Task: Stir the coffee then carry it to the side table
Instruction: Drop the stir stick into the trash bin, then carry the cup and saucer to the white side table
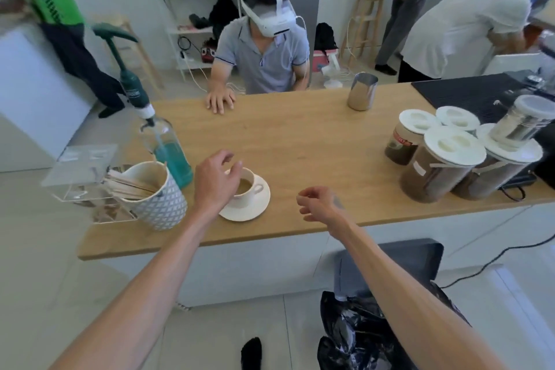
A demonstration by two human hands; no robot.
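Observation:
A white cup of milky coffee stands on a white saucer near the front edge of the wooden counter. My left hand hovers over the cup's left rim with its fingers spread and curled, holding nothing that I can see. My right hand hangs above the counter to the right of the saucer, fingers loosely curled and empty. A patterned mug left of the saucer holds several wooden stir sticks.
A pump bottle of blue liquid stands behind the mug, a clear acrylic box to its left. A steel pitcher and lidded jars sit at the right. A seated person rests a hand on the far edge.

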